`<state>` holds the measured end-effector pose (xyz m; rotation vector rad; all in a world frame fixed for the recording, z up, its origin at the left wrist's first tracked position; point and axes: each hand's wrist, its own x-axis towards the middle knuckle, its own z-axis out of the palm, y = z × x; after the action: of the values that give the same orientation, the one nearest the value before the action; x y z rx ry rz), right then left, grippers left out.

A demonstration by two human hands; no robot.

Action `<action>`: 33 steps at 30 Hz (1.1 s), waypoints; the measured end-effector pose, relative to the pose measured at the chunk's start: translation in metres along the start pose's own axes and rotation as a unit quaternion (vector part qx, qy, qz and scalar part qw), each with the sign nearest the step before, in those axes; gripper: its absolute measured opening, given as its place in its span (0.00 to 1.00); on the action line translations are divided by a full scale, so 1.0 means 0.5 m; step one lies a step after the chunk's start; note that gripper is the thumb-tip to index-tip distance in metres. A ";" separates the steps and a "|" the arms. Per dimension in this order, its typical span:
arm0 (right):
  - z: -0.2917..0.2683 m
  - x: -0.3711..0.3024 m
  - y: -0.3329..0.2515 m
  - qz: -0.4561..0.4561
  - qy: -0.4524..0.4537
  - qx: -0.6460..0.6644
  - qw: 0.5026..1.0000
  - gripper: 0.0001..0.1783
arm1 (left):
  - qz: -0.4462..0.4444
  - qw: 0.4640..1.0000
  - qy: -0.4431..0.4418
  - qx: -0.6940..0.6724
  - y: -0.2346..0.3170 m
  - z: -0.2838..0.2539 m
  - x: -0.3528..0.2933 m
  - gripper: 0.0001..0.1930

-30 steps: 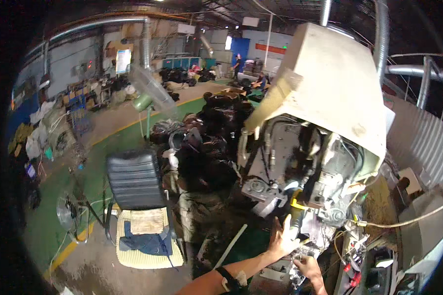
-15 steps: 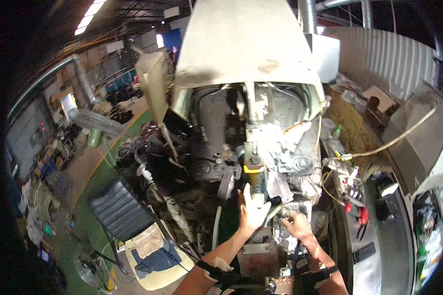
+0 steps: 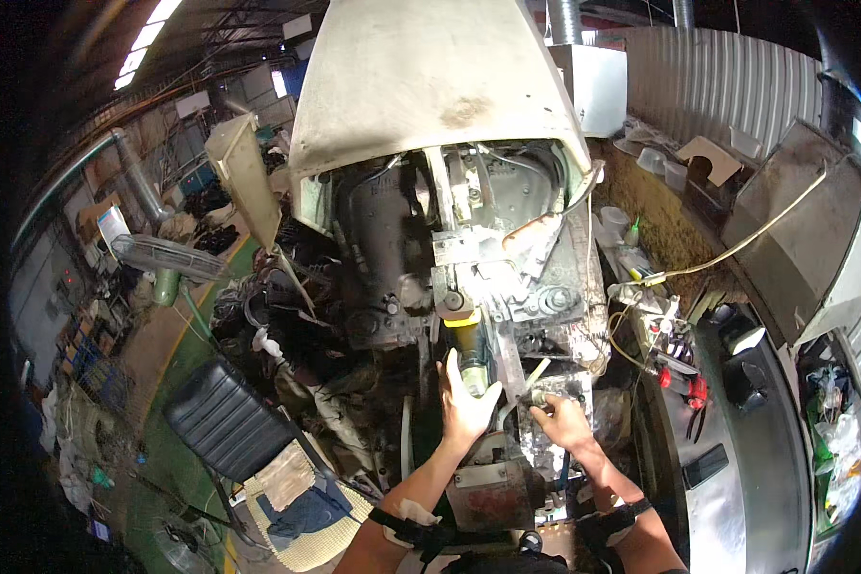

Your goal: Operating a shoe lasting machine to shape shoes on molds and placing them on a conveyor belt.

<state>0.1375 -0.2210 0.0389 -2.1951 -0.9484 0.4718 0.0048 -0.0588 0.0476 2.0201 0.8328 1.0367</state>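
In front of me my left hand [image 3: 469,407] is curled round the near end of a dark, rounded piece with a yellow edge and a pale near end [image 3: 467,354]. The far end of this piece sits against the metal head [image 3: 453,304] of a large machine. My right hand [image 3: 562,421] has its fingers bent together at a bright metal part of the machine, beside a pale slanting rod [image 3: 536,371]. Whatever lies between those fingers is too small to make out. Below both hands is a worn metal box [image 3: 491,496].
The machine's big cream hood [image 3: 421,77] rises ahead. To the left stand a black-backed chair [image 3: 228,419] with cloth on its seat and a floor fan [image 3: 167,256]. On the right, a metal bench [image 3: 727,497] carries red-handled tools [image 3: 684,386] and a black flat object [image 3: 706,466].
The view has shifted, so the machine and both hands appear farther left. My hands keep about the same places on the machine, the left still round the yellow-edged piece.
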 end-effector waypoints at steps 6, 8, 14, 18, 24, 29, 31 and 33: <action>0.028 0.020 0.043 -0.065 0.075 -0.002 0.995 0.21 | -0.013 0.999 0.031 0.017 0.013 0.004 0.000 0.53; 0.026 0.018 0.039 -0.051 0.062 0.007 0.997 0.21 | -0.035 0.998 0.041 0.013 0.009 0.001 0.003 0.50; 0.013 0.003 0.009 -0.055 0.099 0.033 0.993 0.21 | -0.113 0.992 0.055 -0.003 0.022 -0.005 0.028 0.41; 0.030 0.011 0.012 -0.092 0.171 0.030 0.981 0.17 | -0.149 0.988 0.042 -0.006 0.050 0.000 0.029 0.40; 0.033 0.021 0.021 -0.160 0.175 0.012 0.971 0.13 | -0.118 0.992 0.055 0.006 0.037 0.004 0.033 0.40; 0.029 0.008 0.026 -0.105 0.143 0.020 0.984 0.14 | -0.113 0.989 0.001 -0.093 0.026 -0.023 0.038 0.40; 0.034 0.010 0.033 -0.115 0.151 0.011 0.982 0.15 | -0.110 0.992 0.052 -0.030 0.030 -0.011 0.044 0.39; 0.037 0.009 0.031 -0.122 0.157 0.015 0.980 0.15 | -0.109 0.992 0.061 -0.015 0.035 -0.004 0.035 0.37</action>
<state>0.1379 -0.2169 0.0149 -2.0147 -1.0084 0.0229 0.0151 -0.0537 0.0697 1.8071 1.0696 1.0480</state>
